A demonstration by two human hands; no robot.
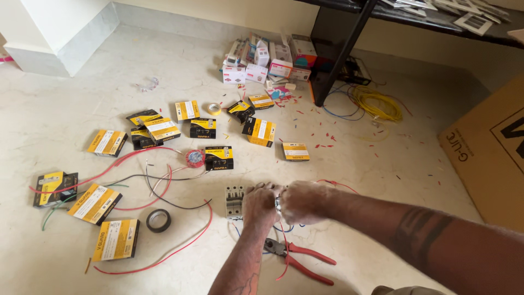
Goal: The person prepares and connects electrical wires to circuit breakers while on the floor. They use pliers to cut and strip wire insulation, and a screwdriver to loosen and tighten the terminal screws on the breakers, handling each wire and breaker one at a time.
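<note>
Red-handled pliers (pixel 303 261) below both hands (pixel 261 206) (pixel 303 201) at grey breaker (pixel 234 201).

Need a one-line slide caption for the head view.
Both hands, left and right, meet at a grey breaker on the floor, red pliers beside.

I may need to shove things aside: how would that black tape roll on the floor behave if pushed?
The black tape roll lies flat on its side, so it would probably slide rather than roll on the smooth pale floor. It looks small and light, so a nudge should move it. The red wire curving beside it may drag along.
</note>
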